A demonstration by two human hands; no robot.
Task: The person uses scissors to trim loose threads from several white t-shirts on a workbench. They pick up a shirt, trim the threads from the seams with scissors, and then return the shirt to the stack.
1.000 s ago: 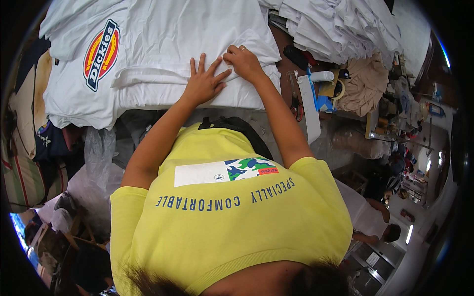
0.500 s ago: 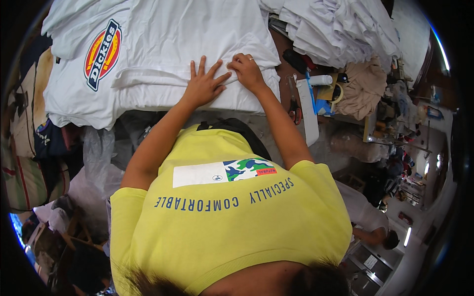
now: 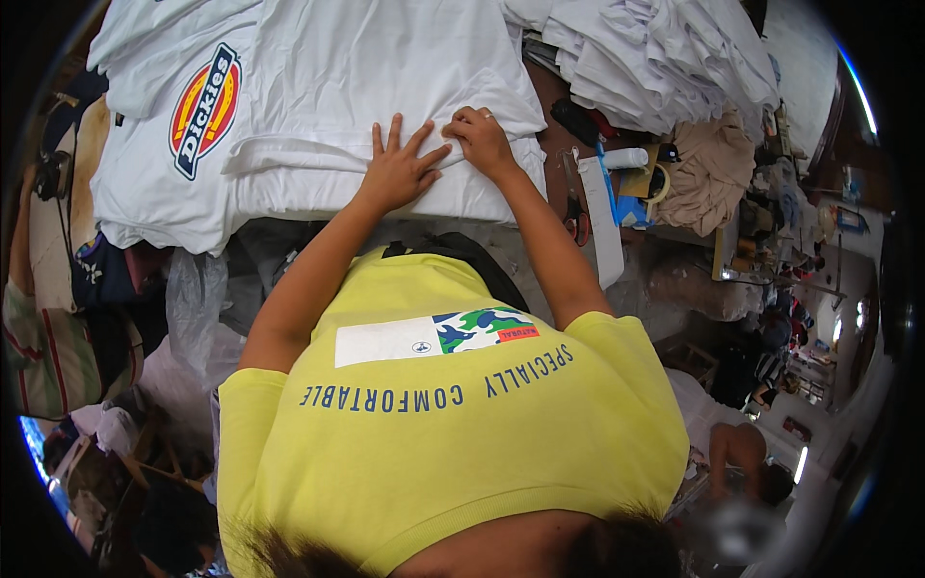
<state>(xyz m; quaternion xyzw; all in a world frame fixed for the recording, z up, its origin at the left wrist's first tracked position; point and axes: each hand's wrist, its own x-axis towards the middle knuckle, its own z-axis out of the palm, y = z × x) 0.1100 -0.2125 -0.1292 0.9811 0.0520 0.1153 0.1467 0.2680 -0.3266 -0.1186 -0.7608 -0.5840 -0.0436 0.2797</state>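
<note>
A white T-shirt (image 3: 318, 116) with a red-and-yellow badge lay spread at 11 o'clock, its near edge overhanging the table. The left hand (image 3: 398, 171) pressed flat on it, fingers spread, grasping nothing. Touching it at 3 o'clock, the right hand (image 3: 482, 140) pinched a fold. Scissors (image 3: 576, 214) and heaped white garments (image 3: 665, 58) crowded the right.
</note>
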